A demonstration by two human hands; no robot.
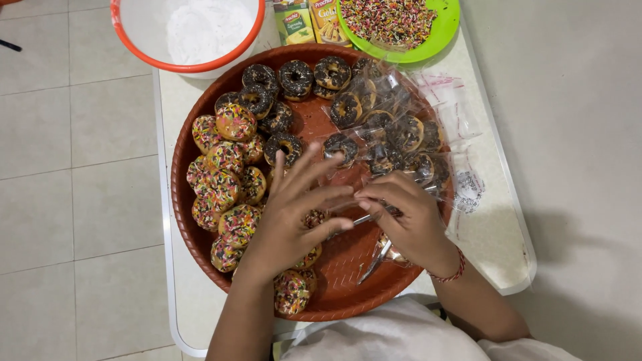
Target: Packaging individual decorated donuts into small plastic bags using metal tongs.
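Plastic wrap (338, 194), clear and thin, sits pinched between your two hands near the middle of the round brown tray (334, 294). Your left hand (291, 214) spreads its fingers wide over the tray, thumb and forefinger closing on the film's edge; your right hand (408, 217) curls its fingers shut on the same film and also grips a pair of metal tongs (374, 257), whose tips point toward the near rim. A red thread bracelet (451, 273) circles your right wrist.

Around your hands the tray holds small doughnuts: rainbow-sprinkled doughnuts (224, 180) crowd the left side and run down toward the near edge, chocolate-sprinkled doughnuts (294, 77) line the far side, and bagged chocolate doughnuts (401, 134) in clear sleeves lie piled on the right. Empty clear bags (461, 180) spill off the tray onto the white table (501, 247).

Farther away stand an orange-rimmed white bowl (127, 30) of white powder at far left, two small printed boxes (311, 20) at centre, and a green plate (445, 30) of mixed sprinkles at far right.
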